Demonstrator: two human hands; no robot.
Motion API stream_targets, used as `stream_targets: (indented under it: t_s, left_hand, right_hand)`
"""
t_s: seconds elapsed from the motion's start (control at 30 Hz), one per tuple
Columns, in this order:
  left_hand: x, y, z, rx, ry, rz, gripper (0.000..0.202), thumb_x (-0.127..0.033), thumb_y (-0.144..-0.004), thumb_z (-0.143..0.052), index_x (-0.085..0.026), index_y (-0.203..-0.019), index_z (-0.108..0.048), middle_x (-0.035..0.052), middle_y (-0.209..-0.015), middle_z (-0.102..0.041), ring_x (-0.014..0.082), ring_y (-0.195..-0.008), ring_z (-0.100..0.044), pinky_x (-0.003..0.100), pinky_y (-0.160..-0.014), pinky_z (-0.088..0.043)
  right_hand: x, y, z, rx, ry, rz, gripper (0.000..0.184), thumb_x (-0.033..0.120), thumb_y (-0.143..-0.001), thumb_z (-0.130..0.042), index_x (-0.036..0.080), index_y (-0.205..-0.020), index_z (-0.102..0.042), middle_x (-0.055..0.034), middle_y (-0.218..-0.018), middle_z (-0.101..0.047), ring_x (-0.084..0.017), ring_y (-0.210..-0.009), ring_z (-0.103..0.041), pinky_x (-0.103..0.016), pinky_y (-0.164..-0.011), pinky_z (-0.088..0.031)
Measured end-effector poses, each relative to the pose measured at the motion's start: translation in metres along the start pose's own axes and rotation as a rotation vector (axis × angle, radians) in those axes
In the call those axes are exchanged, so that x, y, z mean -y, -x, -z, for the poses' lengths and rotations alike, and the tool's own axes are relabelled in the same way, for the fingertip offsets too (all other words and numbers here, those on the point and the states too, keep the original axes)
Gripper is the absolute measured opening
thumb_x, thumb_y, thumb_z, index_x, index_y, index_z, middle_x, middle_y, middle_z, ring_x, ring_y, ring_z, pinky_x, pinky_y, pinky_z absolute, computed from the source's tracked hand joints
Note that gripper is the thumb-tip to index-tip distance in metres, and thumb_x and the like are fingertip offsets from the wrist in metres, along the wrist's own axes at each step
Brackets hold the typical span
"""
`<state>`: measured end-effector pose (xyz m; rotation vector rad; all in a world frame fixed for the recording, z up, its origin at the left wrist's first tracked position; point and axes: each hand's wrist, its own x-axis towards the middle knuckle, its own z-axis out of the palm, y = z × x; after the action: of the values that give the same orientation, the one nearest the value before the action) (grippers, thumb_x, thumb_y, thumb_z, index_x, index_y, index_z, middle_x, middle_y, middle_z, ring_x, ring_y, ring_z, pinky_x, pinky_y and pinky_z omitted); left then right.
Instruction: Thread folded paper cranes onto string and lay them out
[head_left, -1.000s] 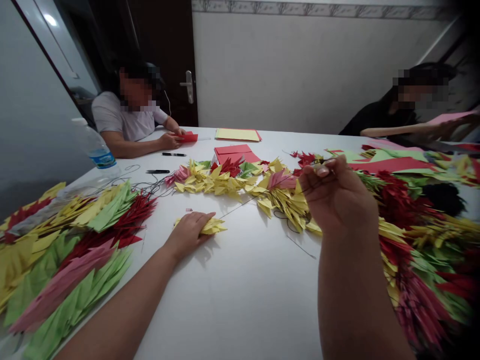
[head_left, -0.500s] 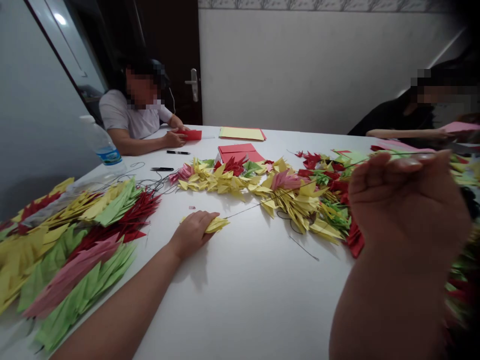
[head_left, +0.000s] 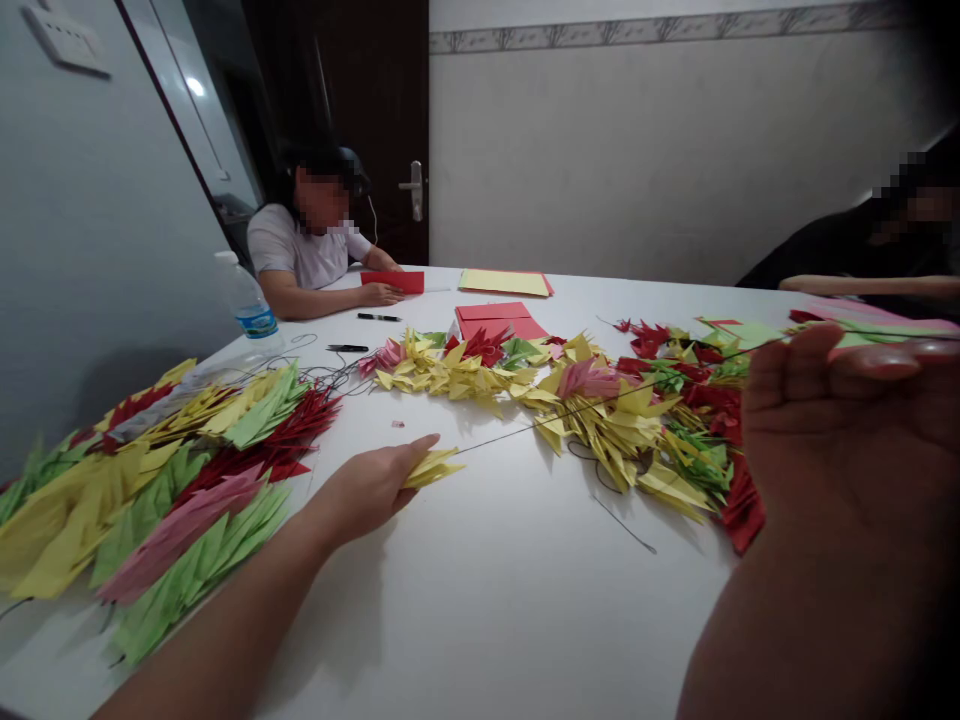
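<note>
Left hand (head_left: 360,495): mine, fingers together, pinching folded yellow paper pieces (head_left: 431,470) at the white table's (head_left: 510,610) near side.
Right hand (head_left: 847,420): raised above table, fingers pressed together on thin black wire (head_left: 600,400).
Wire: stretches above table, from yellow pieces to right hand.
Beyond wire: folded paper heap (head_left: 600,420) on table.
</note>
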<state>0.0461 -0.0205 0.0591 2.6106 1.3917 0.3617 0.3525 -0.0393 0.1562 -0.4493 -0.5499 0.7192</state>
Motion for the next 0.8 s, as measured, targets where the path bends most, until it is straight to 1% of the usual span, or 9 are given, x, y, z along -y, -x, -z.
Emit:
stream_targets:
  t_s: [0.1, 0.2, 0.27, 0.33, 0.4, 0.47, 0.53, 0.63, 0.8]
  left_hand:
    - [0.010, 0.008, 0.025, -0.027, 0.215, 0.117, 0.042, -0.043, -0.085, -0.034, -0.022, -0.120, -0.039, 0.0026, -0.082, -0.064, 0.0158, -0.068, -0.060, 0.026, -0.063, -0.046]
    - [0.029, 0.002, 0.049, -0.061, 0.532, 0.324, 0.045, -0.055, -0.081, -0.037, -0.020, -0.108, -0.040, 0.0049, -0.090, -0.064, 0.0151, -0.069, -0.062, 0.026, -0.060, -0.048]
    - [0.047, -0.005, 0.061, 0.003, 0.618, 0.443, 0.050, -0.059, -0.076, -0.044, -0.020, -0.106, -0.040, 0.0055, -0.098, -0.063, 0.0177, -0.078, -0.063, 0.027, -0.062, -0.050]
    - [0.066, -0.013, 0.068, 0.055, 0.547, 0.549, 0.053, -0.063, -0.075, -0.040, -0.019, -0.105, -0.045, 0.0061, -0.096, -0.064, 0.0204, -0.079, -0.063, 0.028, -0.061, -0.050]
    - [0.086, -0.019, 0.071, 0.119, 0.250, 0.608, 0.055, -0.062, -0.073, -0.040, -0.017, -0.101, -0.053, 0.0071, -0.091, -0.066, 0.0237, -0.079, -0.063, 0.030, -0.063, -0.049]
    - [0.105, -0.022, 0.069, 0.183, -0.022, 0.627, 0.057, -0.058, -0.074, -0.039, -0.014, -0.106, -0.055, 0.0105, -0.096, -0.065, 0.0272, -0.086, -0.061, 0.032, -0.068, -0.047]
    - [0.120, -0.023, 0.064, 0.236, -0.190, 0.605, 0.059, -0.053, -0.078, -0.032, -0.011, -0.114, -0.051, 0.0141, -0.107, -0.061, 0.0280, -0.096, -0.058, 0.032, -0.075, -0.045]
    - [0.133, -0.023, 0.056, 0.237, -0.256, 0.584, 0.059, -0.049, -0.078, -0.033, -0.008, -0.119, -0.047, 0.0171, -0.119, -0.054, 0.0289, -0.107, -0.052, 0.033, -0.083, -0.041]
    - [0.138, -0.025, 0.051, 0.187, -0.327, 0.608, 0.058, -0.046, -0.078, -0.037, -0.010, -0.124, -0.041, 0.0196, -0.113, -0.057, 0.0309, -0.099, -0.056, 0.037, -0.080, -0.041]
  right_hand:
    - [-0.002, -0.003, 0.000, -0.068, 0.058, -0.044, 0.045, 0.027, -0.090, -0.036, 0.019, -0.050, -0.055, 0.0048, -0.049, -0.052, -0.007, -0.064, -0.064, -0.024, -0.076, -0.048]
    - [-0.012, -0.003, -0.003, -0.102, 0.072, -0.125, 0.044, 0.024, -0.090, -0.035, 0.019, -0.050, -0.053, 0.0044, -0.048, -0.052, -0.008, -0.063, -0.063, -0.027, -0.075, -0.049]
    - [-0.023, -0.002, -0.003, -0.059, 0.083, -0.173, 0.042, 0.023, -0.089, -0.035, 0.019, -0.052, -0.053, 0.0042, -0.049, -0.053, -0.009, -0.063, -0.063, -0.028, -0.074, -0.049]
    - [-0.036, 0.000, -0.001, 0.059, 0.128, -0.225, 0.034, 0.026, -0.087, -0.041, 0.020, -0.056, -0.054, 0.0041, -0.052, -0.056, -0.010, -0.064, -0.063, -0.030, -0.072, -0.050]
    - [-0.048, 0.001, 0.003, 0.185, 0.189, -0.241, 0.024, 0.031, -0.083, -0.048, 0.021, -0.062, -0.055, 0.0040, -0.057, -0.059, -0.011, -0.067, -0.063, -0.030, -0.070, -0.050]
    - [-0.055, 0.002, 0.005, 0.258, 0.228, -0.249, 0.019, 0.035, -0.080, -0.053, 0.021, -0.066, -0.055, 0.0042, -0.059, -0.059, -0.012, -0.067, -0.063, -0.029, -0.070, -0.050]
    - [-0.058, 0.004, 0.005, 0.280, 0.234, -0.255, 0.019, 0.037, -0.078, -0.055, 0.021, -0.067, -0.054, 0.0045, -0.059, -0.058, -0.011, -0.066, -0.063, -0.028, -0.069, -0.050]
    - [-0.056, 0.007, 0.002, 0.252, 0.205, -0.254, 0.019, 0.036, -0.078, -0.056, 0.020, -0.066, -0.054, 0.0048, -0.059, -0.057, -0.009, -0.062, -0.061, -0.026, -0.067, -0.049]
    - [-0.056, 0.012, -0.005, 0.206, 0.168, -0.275, 0.019, 0.034, -0.074, -0.060, 0.020, -0.063, -0.054, 0.0057, -0.057, -0.055, -0.008, -0.056, -0.058, -0.023, -0.064, -0.049]
